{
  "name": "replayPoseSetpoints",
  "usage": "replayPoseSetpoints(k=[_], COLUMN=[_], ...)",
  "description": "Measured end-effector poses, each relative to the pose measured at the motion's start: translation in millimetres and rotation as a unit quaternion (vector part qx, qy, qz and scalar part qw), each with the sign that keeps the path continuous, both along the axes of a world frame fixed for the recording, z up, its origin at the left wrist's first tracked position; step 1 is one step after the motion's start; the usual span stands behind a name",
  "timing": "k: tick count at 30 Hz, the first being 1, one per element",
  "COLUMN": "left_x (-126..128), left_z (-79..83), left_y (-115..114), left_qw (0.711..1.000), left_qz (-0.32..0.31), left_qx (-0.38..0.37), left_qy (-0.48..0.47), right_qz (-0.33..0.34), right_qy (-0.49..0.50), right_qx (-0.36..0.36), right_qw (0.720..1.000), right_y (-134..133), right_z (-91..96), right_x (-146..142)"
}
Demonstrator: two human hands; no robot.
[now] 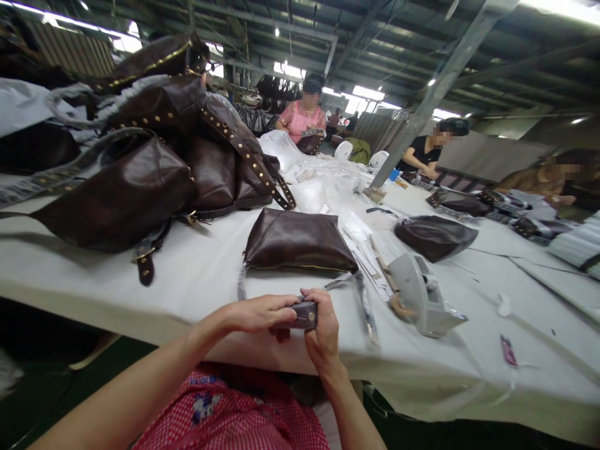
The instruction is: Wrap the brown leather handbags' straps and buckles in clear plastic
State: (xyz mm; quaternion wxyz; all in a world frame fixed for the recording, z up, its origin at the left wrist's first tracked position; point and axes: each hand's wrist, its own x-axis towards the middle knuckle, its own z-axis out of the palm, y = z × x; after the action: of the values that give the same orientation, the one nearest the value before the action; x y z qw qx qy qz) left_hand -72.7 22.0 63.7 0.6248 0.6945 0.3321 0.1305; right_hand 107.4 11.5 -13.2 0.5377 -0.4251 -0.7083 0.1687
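My left hand (260, 312) and my right hand (322, 334) both pinch a small dark brown leather piece (304, 315) at the near edge of the white table (197, 281). Fingers of both hands are closed around it. Just beyond my hands lies a flat dark brown leather bag (297, 240) with its plastic-wrapped strap (363, 300) trailing toward the table edge.
A heap of brown studded bags (154, 150) fills the left of the table. A grey tape dispenser (422, 294) stands right of my hands, beside another wrapped bag (434, 236) and paper tags (370, 247). Other people work at the far end and right side.
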Motion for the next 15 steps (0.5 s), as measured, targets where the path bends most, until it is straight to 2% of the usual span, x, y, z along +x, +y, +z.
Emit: replayPoseSetpoints(k=[2,4,7,9,12,15], left_x=[-6,-9,-5,-2,-4,-9], left_z=[3.9,10.3,20.3,24.2,24.8,23.2], left_y=[7,11,7,3,2,8], left_qw=[0.999,0.996,0.975,0.958,0.957,0.961], left_qz=[-0.033,-0.044,0.013,0.048,0.011,-0.034], left_qx=[0.010,0.066,0.201,0.266,0.287,0.271], left_qy=[0.003,0.036,0.094,0.091,0.048,0.043], right_qz=[0.011,0.026,0.059,0.085,0.117,0.127], right_qy=[0.043,0.087,0.166,0.216,0.269,0.319], right_qx=[-0.030,-0.057,-0.077,-0.082,-0.101,-0.163], right_qw=[0.999,0.994,0.981,0.969,0.951,0.925], right_y=[-1,-1,1,3,3,-1], right_z=[0.2,0.9,3.9,6.2,7.2,5.2], right_x=[-5,-11,-17,-18,-17,-19])
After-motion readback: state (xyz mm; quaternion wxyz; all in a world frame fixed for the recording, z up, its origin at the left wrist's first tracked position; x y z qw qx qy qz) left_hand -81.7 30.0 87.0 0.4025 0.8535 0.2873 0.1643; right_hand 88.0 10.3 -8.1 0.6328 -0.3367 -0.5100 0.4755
